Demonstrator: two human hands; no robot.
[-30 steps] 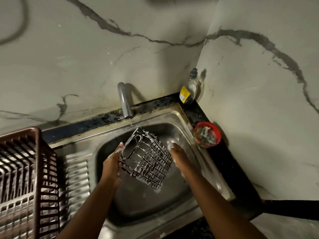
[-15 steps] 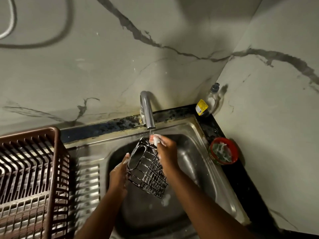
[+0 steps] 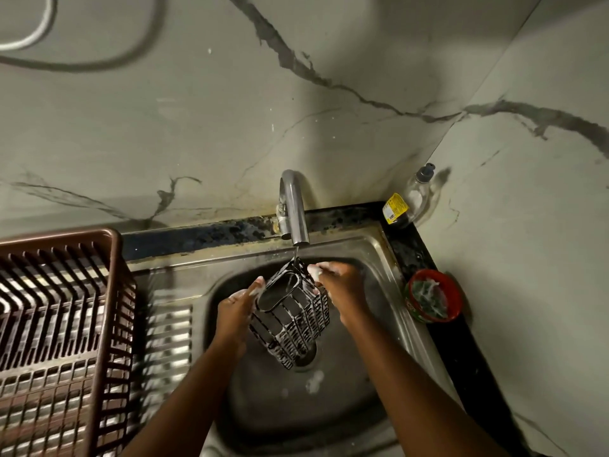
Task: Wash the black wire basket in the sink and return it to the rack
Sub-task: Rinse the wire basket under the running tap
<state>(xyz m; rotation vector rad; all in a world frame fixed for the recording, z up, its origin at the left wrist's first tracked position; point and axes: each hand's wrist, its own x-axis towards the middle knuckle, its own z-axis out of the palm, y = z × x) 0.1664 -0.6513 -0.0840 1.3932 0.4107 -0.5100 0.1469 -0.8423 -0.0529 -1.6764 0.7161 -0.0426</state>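
The black wire basket [image 3: 291,319], tilted and streaked with foam, hangs over the steel sink [image 3: 379,255] right under the tap [image 3: 295,209], where a thin stream of water hits its top edge. My left hand [image 3: 235,310] holds its left side, fingers soapy. My right hand [image 3: 341,285] grips the upper right rim, foam on the fingertips. The brown plastic rack [image 3: 59,324] stands on the drainboard at the left.
A clear soap bottle [image 3: 412,199] with a yellow label stands in the back corner. A red bowl [image 3: 433,296] with a soapy scrubber sits on the dark counter to the right of the sink. Marble walls close in behind and to the right.
My right hand came from the basket's right side up to its top rim under the tap. The basket rose closer to the spout. The view shifted, moving the sink rightward in frame.
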